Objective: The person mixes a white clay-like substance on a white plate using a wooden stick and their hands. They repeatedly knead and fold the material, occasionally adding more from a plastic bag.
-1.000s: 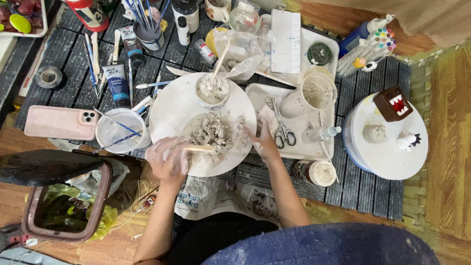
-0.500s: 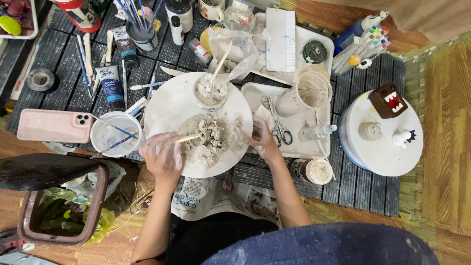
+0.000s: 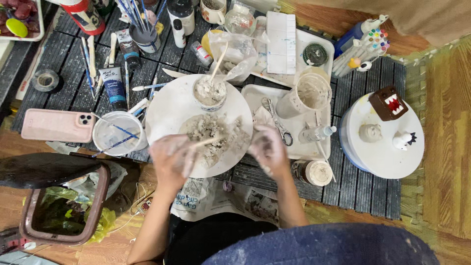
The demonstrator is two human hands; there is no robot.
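- Left hand (image 3: 172,159): clay-smeared, fingers closed around a thin wooden stick (image 3: 203,143), at the near edge of the round white board (image 3: 167,105).
- Right hand (image 3: 267,147): blurred; whether its fingers are apart or together cannot be told; at the board's right edge, empty as far as shows.
- Grey lumpy clay mass (image 3: 213,135): near-centre of the board, stick tip touching it.
- White cup of clay slip (image 3: 209,93): on the board, just behind the mass.
- Handling: short, light strokes should suit; steady the board.
- Room: bare board left of the mass; the white tray with scissors (image 3: 274,120) crowds the right.
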